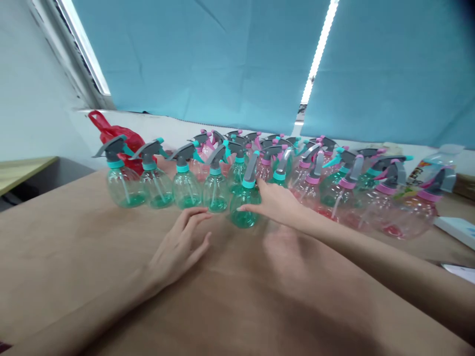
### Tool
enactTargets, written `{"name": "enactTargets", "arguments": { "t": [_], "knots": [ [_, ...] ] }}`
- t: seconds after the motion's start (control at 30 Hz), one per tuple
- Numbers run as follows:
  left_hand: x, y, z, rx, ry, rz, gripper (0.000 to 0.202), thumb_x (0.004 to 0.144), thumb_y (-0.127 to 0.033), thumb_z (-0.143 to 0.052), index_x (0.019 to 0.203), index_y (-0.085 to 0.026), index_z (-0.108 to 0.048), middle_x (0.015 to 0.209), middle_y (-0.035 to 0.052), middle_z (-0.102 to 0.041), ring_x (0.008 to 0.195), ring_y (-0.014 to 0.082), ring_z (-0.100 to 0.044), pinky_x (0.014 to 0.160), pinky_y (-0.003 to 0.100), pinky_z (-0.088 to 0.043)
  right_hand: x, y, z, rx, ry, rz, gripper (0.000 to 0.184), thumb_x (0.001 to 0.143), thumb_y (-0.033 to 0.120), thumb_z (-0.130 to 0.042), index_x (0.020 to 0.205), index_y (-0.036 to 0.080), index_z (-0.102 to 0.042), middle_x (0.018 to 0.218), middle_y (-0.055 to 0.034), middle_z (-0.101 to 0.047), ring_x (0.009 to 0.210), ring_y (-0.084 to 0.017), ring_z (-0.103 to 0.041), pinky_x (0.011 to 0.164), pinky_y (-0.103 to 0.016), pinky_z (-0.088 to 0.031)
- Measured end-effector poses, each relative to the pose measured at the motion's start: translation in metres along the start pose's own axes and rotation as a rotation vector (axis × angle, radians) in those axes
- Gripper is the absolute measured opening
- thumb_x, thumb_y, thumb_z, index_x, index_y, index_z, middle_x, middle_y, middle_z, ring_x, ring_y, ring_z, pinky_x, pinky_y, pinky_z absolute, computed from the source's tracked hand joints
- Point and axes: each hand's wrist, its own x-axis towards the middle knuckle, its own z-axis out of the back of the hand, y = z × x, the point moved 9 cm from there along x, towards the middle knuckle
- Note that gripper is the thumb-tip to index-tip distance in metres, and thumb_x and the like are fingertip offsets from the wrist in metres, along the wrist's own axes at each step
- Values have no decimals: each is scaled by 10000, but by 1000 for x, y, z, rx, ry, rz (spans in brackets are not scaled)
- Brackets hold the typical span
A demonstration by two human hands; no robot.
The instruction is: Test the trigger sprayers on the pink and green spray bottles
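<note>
Several small spray bottles stand crowded on a brown table (pixel 74 257). The green ones with teal collars and grey triggers form a front row on the left, and pink ones fill the right. My right hand (pixel 276 203) wraps its fingers and thumb around one green spray bottle (pixel 244 200) that stands slightly forward of the row. My left hand (pixel 181 244) hovers low over the table just in front of the row, palm down with fingers spread and empty. The green bottle nearest to it is the row's fourth bottle (pixel 215 190).
A red plastic bag (pixel 111 131) lies behind the bottles at the back left. A clear packet with printed colours (pixel 430 170) and a white flat item (pixel 458 230) sit at the right. Blue blinds (pixel 208 59) hang behind the table.
</note>
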Motion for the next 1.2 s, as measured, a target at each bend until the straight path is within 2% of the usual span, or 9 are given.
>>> {"name": "enactTargets", "arguments": {
  "t": [0.17, 0.37, 0.63, 0.77, 0.87, 0.93, 1.03, 1.1, 1.2],
  "knots": [
    [10, -8, -5, -19, 48, -40, 228, 939, -196, -469, 1163, -221, -496, 1196, 92, -558, 1102, 240, -615, 927, 401, -534, 11, -1, 0, -32, 23, -56, 677, 783, 656, -655, 1153, 97, -562, 899, -175, -703, 858, -375, -682, 630, -397, -491],
    [26, -18, -23, -85, 161, -72, 213, 931, -156, -400, 1092, -191, -536, 1121, 110, -597, 969, 229, -643, 832, 399, -549, 21, -4, 1, -40, 41, -129, 638, 801, 610, -667, 1155, 91, -553, 956, -195, -710, 914, -377, -683, 677, -402, -499],
    [40, -31, -39, -141, 169, -76, 215, 899, -126, -420, 1038, -189, -572, 1068, 91, -634, 958, 223, -655, 826, 371, -551, 29, -6, -2, -3, 26, -148, 634, 811, 590, -671, 1176, 91, -534, 985, -201, -715, 942, -381, -683, 704, -408, -497],
    [44, -37, -48, -168, 175, -69, 210, 903, -129, -420, 1034, -196, -571, 1075, 85, -628, 957, 215, -650, 836, 370, -549, 21, -7, 1, 35, -1, -134, 681, 798, 600, -679, 1229, 97, -520, 977, -189, -721, 926, -387, -688, 682, -413, -503],
    [45, -42, -54, -192, 192, -82, 212, 898, -122, -431, 1040, -191, -571, 1079, 85, -626, 975, 214, -643, 850, 364, -544, 2, -11, 12, 76, -30, -74, 632, 825, 561, -666, 1290, 161, -513, 1055, -146, -722, 969, -347, -685, 710, -396, -513],
    [45, -45, -58, -207, 208, -92, 211, 890, -118, -444, 1039, -189, -576, 1078, 83, -631, 975, 214, -644, 848, 359, -543, -15, -18, 21, 97, -44, -27, 488, 836, 517, -673, 1220, 228, -585, 1109, -89, -723, 1009, -311, -676, 747, -378, -516],
    [47, -48, -64, -216, 221, -84, 204, 897, -127, -444, 1032, -192, -582, 1045, 76, -641, 912, 213, -656, 797, 355, -550, -36, -44, 33, 99, -86, -58, 262, 863, 462, -649, 1007, 245, -677, 1003, -49, -751, 945, -306, -691, 751, -404, -517],
    [48, -51, -67, -223, 221, -80, 199, 900, -130, -444, 1023, -197, -586, 1022, 67, -644, 881, 210, -658, 772, 348, -549, -44, -64, 38, 99, -135, -113, 274, 891, 461, -600, 1006, 224, -675, 974, -70, -747, 925, -325, -691, 747, -434, -515],
    [51, -59, -73, -246, 227, -97, 195, 886, -125, -463, 1015, -202, -588, 1024, 60, -642, 899, 209, -654, 780, 340, -547, -45, -83, 37, 128, -186, -165, 400, 887, 476, -593, 1163, 187, -625, 1049, -118, -730, 964, -344, -684, 782, -456, -513]
  ]
}}
